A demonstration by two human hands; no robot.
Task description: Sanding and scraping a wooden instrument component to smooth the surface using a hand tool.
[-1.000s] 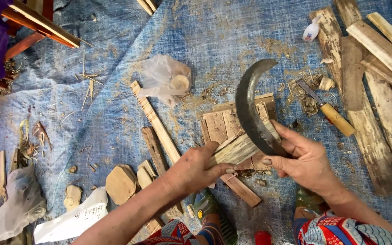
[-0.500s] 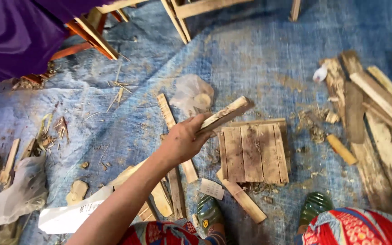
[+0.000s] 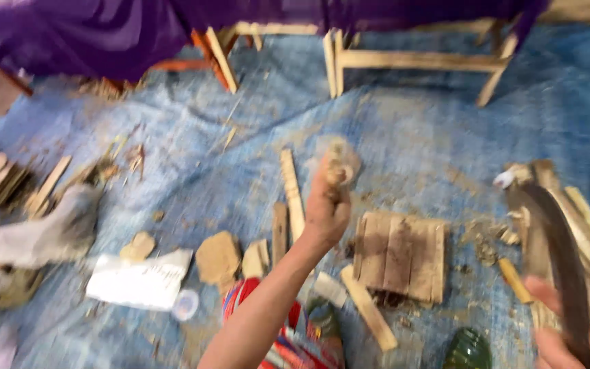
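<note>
Wooden stick (image 3: 336, 166) clamped upright in raised left hand (image 3: 326, 208), frame centre. Right hand (image 3: 571, 338) grips curved blade (image 3: 558, 253), lower right edge. Blue tarp (image 3: 418, 143) between them.

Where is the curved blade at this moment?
The curved blade is at the right edge of the head view, held in the right hand, beside the wooden block.

Rough pale wooden block (image 3: 399, 254) and splints (image 3: 293, 195); dull dark metal sickle blade (image 3: 560, 260); dusty woven blue plastic tarp (image 3: 404, 137).
</note>
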